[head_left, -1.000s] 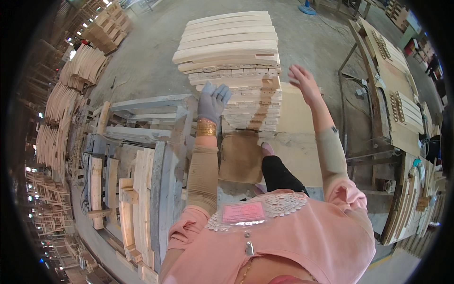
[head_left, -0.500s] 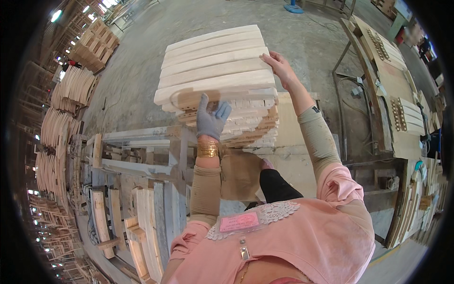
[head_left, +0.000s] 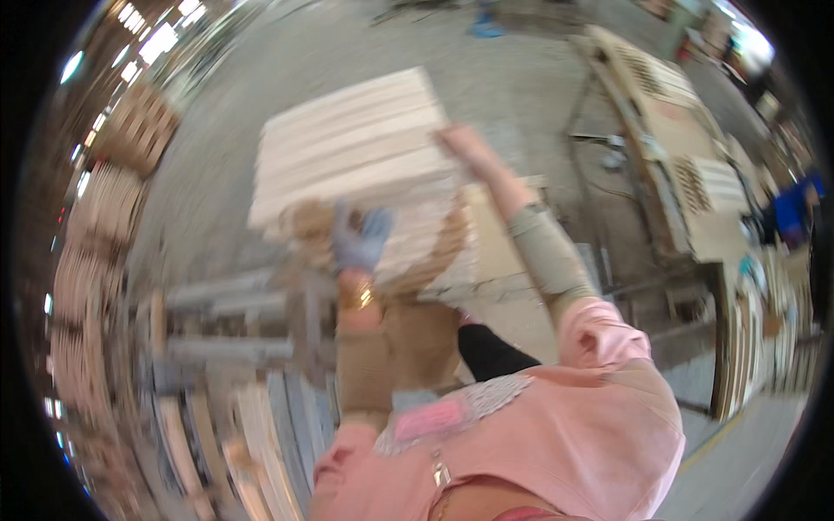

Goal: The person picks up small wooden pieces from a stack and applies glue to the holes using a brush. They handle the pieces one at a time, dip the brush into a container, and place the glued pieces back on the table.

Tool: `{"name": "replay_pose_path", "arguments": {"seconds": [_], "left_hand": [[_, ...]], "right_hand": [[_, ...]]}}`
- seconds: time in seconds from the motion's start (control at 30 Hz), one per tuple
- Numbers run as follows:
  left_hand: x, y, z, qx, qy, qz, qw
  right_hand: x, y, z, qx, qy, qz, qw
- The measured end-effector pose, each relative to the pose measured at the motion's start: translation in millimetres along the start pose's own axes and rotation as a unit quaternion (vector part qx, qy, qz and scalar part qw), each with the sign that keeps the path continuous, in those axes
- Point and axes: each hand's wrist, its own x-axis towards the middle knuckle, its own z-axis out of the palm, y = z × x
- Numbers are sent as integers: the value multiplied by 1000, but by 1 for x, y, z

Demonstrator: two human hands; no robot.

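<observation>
A stack of pale wooden slats (head_left: 347, 139) stands in front of me, its top layer lying side by side. My left hand (head_left: 360, 239), in a grey-blue glove, is at the stack's near side, thumb and fingers apart, with nothing seen in it. At the right ends of the top slats is my right hand (head_left: 465, 146), bare. It is touching or very close to them, but motion blur smears its fingers. Below the top layer, the ends of more stacked pieces (head_left: 426, 247) show.
A long workbench (head_left: 669, 148) with slats on it runs along the right. Curved wooden pieces (head_left: 91, 278) are piled at the far left. Wooden frames and boards (head_left: 230, 304) stand at the near left. A person in blue (head_left: 795, 213) is at the right edge.
The whole view has shifted and blurred, so the stack and both hands appear farther left and slightly lower. Both hands keep about the same places at the stack.
</observation>
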Motion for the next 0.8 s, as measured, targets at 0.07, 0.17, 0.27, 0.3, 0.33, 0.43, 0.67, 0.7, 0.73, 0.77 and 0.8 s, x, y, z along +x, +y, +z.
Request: {"name": "replay_pose_path", "arguments": {"seconds": [0.07, 0.17, 0.27, 0.3, 0.33, 0.43, 0.67, 0.7, 0.73, 0.77, 0.8], "left_hand": [[0, 8, -18, 73, -6, 42, 996], [0, -12, 12, 75, 51, 47, 995], [-5, -15, 19, 78, 87, 65, 991], [-8, -17, 15, 79, 102, 72, 989], [-7, -14, 14, 69, 104, 64, 990], [-7, -14, 14, 121, 52, 130, 983], [-12, -19, 20, 61, 107, 77, 989], [-12, -19, 21, 69, 95, 72, 990], [-11, -19, 22, 78, 83, 69, 991], [-13, -12, 11, 96, 32, 75, 992], [-14, -4, -4, 112, -10, 87, 990]], "right_hand": [[-3, 0, 24, -132, 53, -63, 988], [17, 0, -4, -66, 94, -93, 989], [17, -7, 0, 51, 31, -54, 997], [19, -5, 2, 59, 32, -56, 996], [19, -3, 4, 67, 32, -58, 996], [20, 2, 3, 75, 19, -63, 995], [9, 6, -2, 50, 11, -50, 997], [7, 8, -5, 23, 16, -47, 998], [4, 11, -8, -3, 21, -44, 999], [0, 11, 5, -33, 1, -39, 999], [-4, 14, 18, -7, -10, -52, 999]]}}
